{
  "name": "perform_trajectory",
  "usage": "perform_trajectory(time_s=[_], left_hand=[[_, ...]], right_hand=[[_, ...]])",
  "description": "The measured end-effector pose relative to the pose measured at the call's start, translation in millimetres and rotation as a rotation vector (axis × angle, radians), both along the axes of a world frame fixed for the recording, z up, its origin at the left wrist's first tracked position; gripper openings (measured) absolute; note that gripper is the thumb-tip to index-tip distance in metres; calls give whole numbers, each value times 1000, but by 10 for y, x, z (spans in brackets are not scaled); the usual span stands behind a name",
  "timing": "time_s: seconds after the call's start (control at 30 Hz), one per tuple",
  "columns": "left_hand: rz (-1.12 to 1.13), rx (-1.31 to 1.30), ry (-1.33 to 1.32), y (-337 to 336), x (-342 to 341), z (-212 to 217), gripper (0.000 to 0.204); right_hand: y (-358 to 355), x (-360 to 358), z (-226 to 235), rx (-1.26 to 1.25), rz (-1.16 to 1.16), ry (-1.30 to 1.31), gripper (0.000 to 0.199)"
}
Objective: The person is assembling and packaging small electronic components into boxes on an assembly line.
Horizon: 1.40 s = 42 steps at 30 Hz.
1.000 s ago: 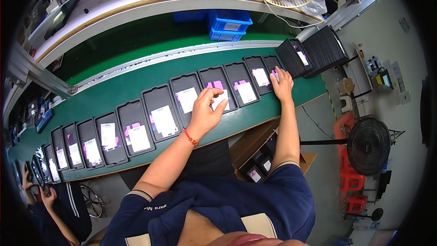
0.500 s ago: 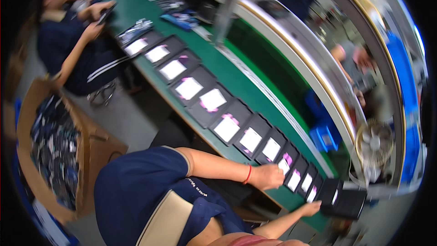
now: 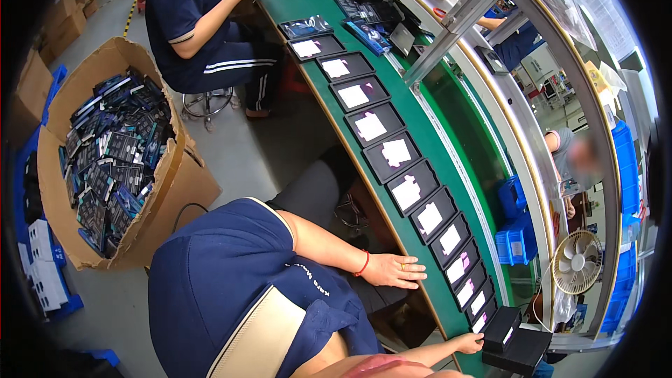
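Note:
My left hand (image 3: 395,270) is open, its fingers spread at the near edge of the green table, with nothing in it. A red cord circles the wrist and a ring is on one finger. My right hand (image 3: 469,343) is at the right end of the table, its fingers drawn together against the near corner of the stacked black boxes (image 3: 501,329). What those fingers pinch, if anything, is hidden. A row of open black trays (image 3: 418,176) runs along the table. White sheets (image 3: 405,192) with pink parts lie in several of them.
A large carton (image 3: 183,168) on the floor at left is heaped with small dark packages (image 3: 115,161). A seated co-worker (image 3: 189,28) holds a dark item at the far left. Blue bins (image 3: 516,246) and a fan (image 3: 577,262) stand at right, past a metal post (image 3: 458,21).
My left hand has drawn back from a tray's white sheet to the table edge, its fingers now spread. My right hand stays by the black boxes. The whole view has turned.

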State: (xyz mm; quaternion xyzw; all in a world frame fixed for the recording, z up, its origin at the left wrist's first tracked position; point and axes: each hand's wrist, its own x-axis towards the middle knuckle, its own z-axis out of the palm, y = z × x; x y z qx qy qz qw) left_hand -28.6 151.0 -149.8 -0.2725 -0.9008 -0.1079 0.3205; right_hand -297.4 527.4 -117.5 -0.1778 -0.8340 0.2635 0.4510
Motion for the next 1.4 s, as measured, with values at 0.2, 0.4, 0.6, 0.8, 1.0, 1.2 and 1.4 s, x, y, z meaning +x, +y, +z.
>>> perform_trajectory(time_s=[0.2, 0.4, 0.6, 0.8, 1.0, 1.2, 1.4], left_hand=[[-66, 112, -10, -64, 147, 26, 56], [-56, 310, -340, 124, 312, -767, 52], [172, 561, -1017, -378, 221, -1201, 51], [154, 392, -754, -1066, 577, -317, 24], [663, 639, 162, -2165, 1360, 785, 33], [1747, 556, 233, -3774, 1487, 635, 66], [1810, 730, -279, -4167, 1195, 586, 74]], right_hand=[[-360, 505, -66, 199, -24, 168, 44], [-1013, 1477, -1110, -135, 196, 280, 55], [-2349, 2499, -869, 360, 852, -231, 58], [-2642, 2590, -601, 693, 667, -595, 58], [-2941, 2806, -580, 1002, 1173, -609, 47], [-3762, 2645, -1000, 908, 1423, -1288, 42], [-3821, 2557, -1188, 903, 1520, -1364, 37]])
